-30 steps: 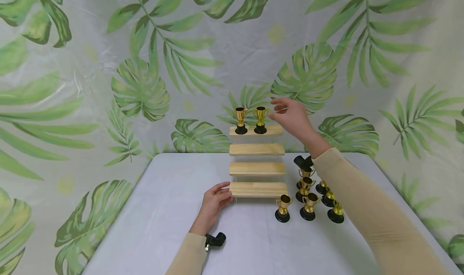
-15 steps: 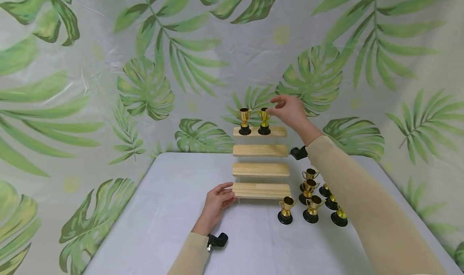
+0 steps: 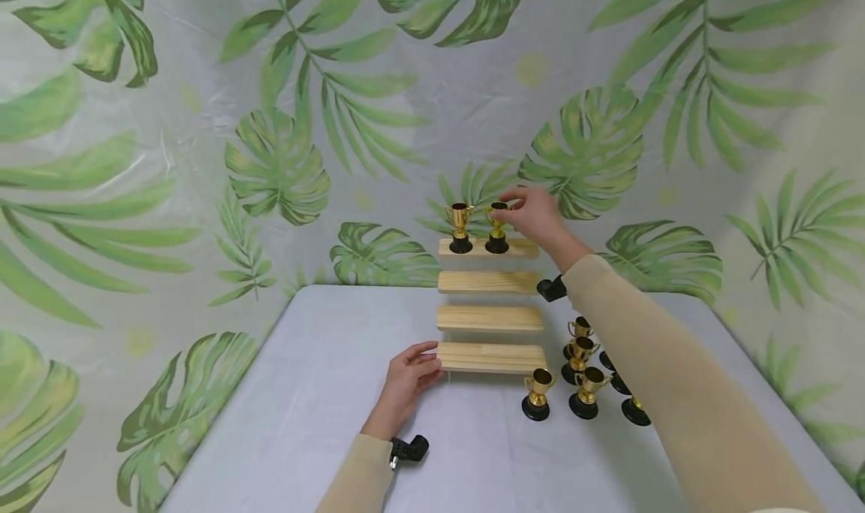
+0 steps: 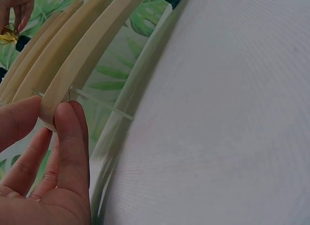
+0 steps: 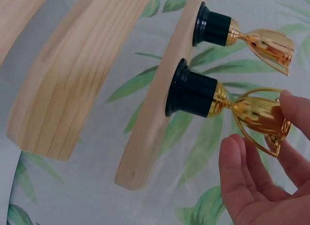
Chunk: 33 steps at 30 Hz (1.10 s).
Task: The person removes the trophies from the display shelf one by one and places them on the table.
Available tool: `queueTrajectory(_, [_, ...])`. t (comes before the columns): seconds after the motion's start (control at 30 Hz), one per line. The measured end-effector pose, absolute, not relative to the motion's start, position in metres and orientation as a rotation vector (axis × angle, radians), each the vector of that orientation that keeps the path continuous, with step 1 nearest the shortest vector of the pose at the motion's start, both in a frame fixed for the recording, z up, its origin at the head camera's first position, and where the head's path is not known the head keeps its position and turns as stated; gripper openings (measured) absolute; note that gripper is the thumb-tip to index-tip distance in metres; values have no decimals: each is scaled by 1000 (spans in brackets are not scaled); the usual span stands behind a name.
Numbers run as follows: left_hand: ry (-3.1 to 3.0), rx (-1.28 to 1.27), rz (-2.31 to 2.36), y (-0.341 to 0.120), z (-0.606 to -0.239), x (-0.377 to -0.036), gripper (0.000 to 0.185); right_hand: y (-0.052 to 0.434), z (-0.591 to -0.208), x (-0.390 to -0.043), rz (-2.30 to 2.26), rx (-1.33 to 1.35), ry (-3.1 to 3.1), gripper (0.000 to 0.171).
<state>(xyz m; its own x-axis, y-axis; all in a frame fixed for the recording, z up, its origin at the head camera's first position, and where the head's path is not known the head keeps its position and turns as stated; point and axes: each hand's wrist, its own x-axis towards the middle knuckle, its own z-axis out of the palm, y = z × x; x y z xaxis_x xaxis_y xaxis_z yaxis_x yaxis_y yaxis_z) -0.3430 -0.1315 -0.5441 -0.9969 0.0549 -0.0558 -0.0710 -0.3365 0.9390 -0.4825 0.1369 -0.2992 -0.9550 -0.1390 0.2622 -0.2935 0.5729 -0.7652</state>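
A stepped display rack with wooden shelves [image 3: 491, 357] stands on the table. My left hand [image 3: 402, 385] grips the left end of its lowest shelf; in the left wrist view the thumb and fingers [image 4: 70, 142] lie on either side of the wood. Two small gold trophies with black bases stand upright on the top shelf [image 3: 523, 248]. At the right one, the trophy [image 5: 252, 111], my right hand [image 3: 537, 216] has its thumb and fingers around the cup and handle. The left trophy [image 3: 460, 227] stands untouched beside it.
Several more trophies stand on the white table [image 3: 351, 348] to the right of the rack, partly hidden by the right sleeve [image 3: 649, 363]. One trophy [image 3: 537, 394] is close to the lowest shelf's front right corner. A leaf-patterned sheet [image 3: 378, 107] hangs behind.
My right hand has come left and closed in from beside the right trophy to its cup. The left hand stays on the lowest shelf. The head view has shifted slightly.
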Motion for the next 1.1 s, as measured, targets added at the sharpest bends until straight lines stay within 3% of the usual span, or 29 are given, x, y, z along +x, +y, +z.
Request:
queueTrajectory(0.37, [1759, -43, 2512, -129, -544, -344, 44, 131, -305, -482, 1180, 359, -2600, 47])
queueTrajectory(1.1, [1769, -27, 2502, -131, -542, -341, 47, 139, -305, -467, 1093, 353, -2571, 49])
